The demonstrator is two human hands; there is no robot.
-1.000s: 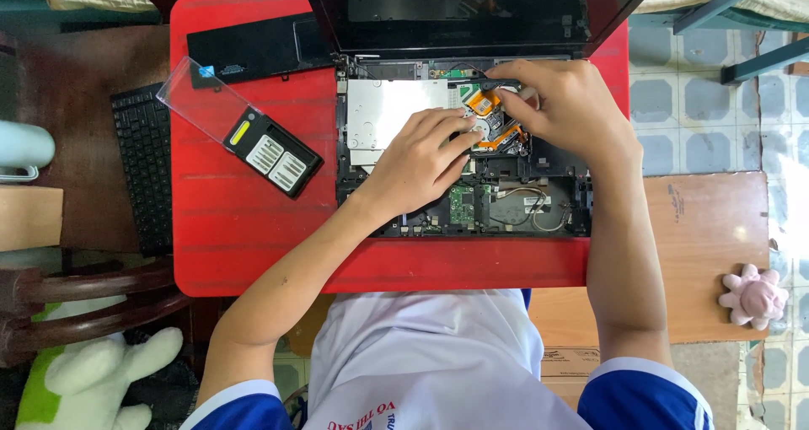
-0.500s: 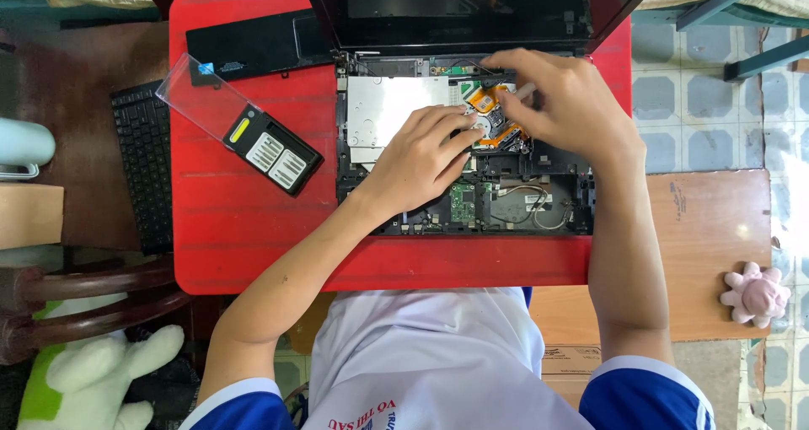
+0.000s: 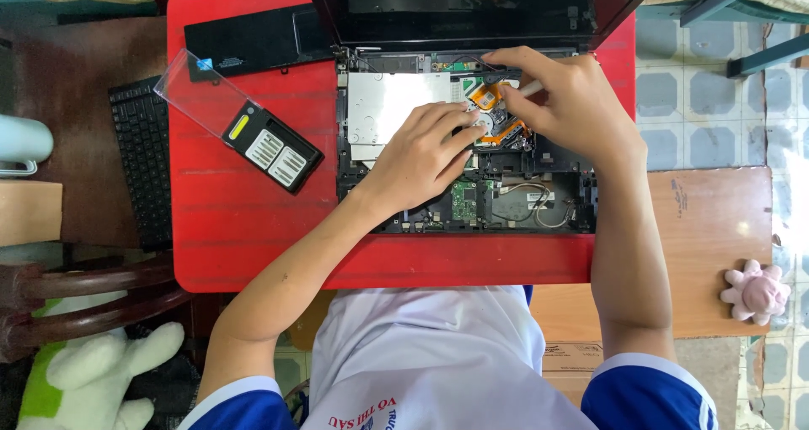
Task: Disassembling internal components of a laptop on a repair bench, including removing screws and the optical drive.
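Orange part: We see a small orange and copper piece (image 3: pixel 497 114) inside the open laptop (image 3: pixel 463 169), near the back, right of the middle.
Left hand: Our left hand (image 3: pixel 421 156) lies on the laptop's insides. Its fingers are bent, and the tips press on a round silver bit just beside the orange part. It grips nothing.
Right hand: Our right hand (image 3: pixel 573 110) is above the orange part. Its fingers pinch a thin pale stick (image 3: pixel 529 88), and the tip points at the orange part.
Silver plate: A flat silver plate (image 3: pixel 383 114) sits in the laptop, left of the orange part.
Laptop spot: The laptop lies on a red table (image 3: pixel 244 219) with its dark screen (image 3: pixel 472 8) tipped back.
Tool box: A clear box with a black tray (image 3: pixel 253 135) lies on the table, left of the laptop.
Black cover: A long black panel (image 3: pixel 253 42) lies at the table's back.
Keyboard: A black keyboard (image 3: pixel 143 160) rests left of the table.
Pink toy: A pink soft toy (image 3: pixel 756 291) sits on a wooden board (image 3: pixel 716 228) at the right.
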